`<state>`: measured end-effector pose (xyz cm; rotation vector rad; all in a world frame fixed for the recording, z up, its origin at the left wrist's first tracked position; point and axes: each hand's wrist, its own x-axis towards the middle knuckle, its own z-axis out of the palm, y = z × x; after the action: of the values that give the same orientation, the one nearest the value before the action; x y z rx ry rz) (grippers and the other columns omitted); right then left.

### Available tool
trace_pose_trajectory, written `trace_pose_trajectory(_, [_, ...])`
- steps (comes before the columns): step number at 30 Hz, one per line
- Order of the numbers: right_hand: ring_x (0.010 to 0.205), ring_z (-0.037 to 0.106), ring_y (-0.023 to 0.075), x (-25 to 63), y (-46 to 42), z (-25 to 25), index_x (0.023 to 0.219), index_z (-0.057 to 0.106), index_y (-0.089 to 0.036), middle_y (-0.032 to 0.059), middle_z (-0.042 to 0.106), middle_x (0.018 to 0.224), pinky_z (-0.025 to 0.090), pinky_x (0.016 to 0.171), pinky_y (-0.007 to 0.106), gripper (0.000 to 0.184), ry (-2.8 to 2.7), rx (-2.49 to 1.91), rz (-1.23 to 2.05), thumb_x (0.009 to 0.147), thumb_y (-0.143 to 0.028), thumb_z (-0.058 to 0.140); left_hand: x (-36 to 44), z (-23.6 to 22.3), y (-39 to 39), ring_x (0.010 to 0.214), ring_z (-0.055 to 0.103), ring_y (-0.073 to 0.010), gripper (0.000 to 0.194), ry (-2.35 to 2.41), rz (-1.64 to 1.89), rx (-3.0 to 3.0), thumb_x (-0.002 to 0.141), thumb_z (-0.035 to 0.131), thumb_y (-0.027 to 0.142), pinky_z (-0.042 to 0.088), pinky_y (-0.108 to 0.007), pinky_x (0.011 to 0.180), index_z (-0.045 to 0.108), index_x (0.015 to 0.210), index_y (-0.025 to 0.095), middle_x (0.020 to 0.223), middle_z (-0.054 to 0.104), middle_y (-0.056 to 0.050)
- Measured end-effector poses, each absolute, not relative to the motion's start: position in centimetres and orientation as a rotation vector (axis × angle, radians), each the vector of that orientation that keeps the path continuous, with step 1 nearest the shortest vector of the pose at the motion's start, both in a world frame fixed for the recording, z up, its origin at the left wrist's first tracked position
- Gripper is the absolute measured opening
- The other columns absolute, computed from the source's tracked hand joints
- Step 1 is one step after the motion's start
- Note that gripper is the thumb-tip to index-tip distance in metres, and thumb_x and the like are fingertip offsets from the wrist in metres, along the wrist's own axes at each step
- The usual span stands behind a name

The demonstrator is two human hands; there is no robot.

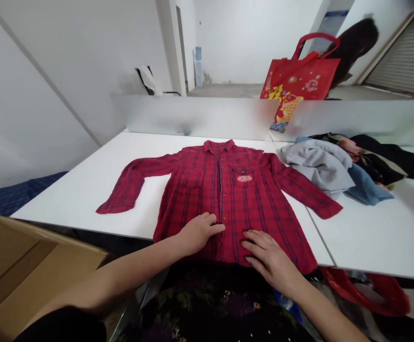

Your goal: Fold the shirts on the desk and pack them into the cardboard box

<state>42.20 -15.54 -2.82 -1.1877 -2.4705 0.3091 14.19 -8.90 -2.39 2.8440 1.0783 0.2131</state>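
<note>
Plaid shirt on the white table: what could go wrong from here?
The plaid shirt's hem lies at the white table's near edge, so a tug might drag it over. Its sleeve beside the clothes pile could catch there. The left hand and right hand rest on the lower front; uneven pressure may wrinkle it.

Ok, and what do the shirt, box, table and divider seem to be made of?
Shirt: matte woven cloth, perhaps cotton or flannel; it lies soft, with small wrinkles.
Box: most likely cardboard, judging by its dull brown panels.
Table: smooth white board, possibly laminate, with a straight seam.
Divider: frosted glass or acrylic, I can't tell which; it is cloudy and see-through.
</note>
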Motion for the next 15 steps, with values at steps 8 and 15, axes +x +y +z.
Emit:
trace_pose_trajectory(8, [0.117, 0.059, 0.0211, 43.8, -14.1, -2.5, 0.113, 0.067, -0.025, 0.0073, 0.065, 0.124, 0.048, 0.1, 0.038, 0.024, -2.298, -1.208, 0.407, 0.094, -0.029, 0.053, 14.8, -0.3, -6.9, 0.092, 0.059, -0.0186, 0.022, 0.972, 0.201, 2.895, 0.096, 0.038, 0.013, 0.05, -0.033, 0.087, 0.058, 0.102, 0.019, 0.101, 0.061, -0.006])
trace_pose_trajectory(15, [0.097, 0.061, 0.0313, 55.6, -7.9, -1.0, 0.122, 0.059, -0.016, 0.0182, 0.061, 0.117, 0.05, 0.082, 0.045, 0.049, -1.476, -2.096, -0.33, 0.084, -0.046, 0.053, 17.5, -0.5, 1.0, 0.143, 0.028, -0.0314, 0.043, 1.228, 0.618, 2.835, 0.1, 0.039, 0.038, 0.031, -0.052, 0.115, 0.05, 0.136, 0.017, 0.152, 0.039, -0.013])
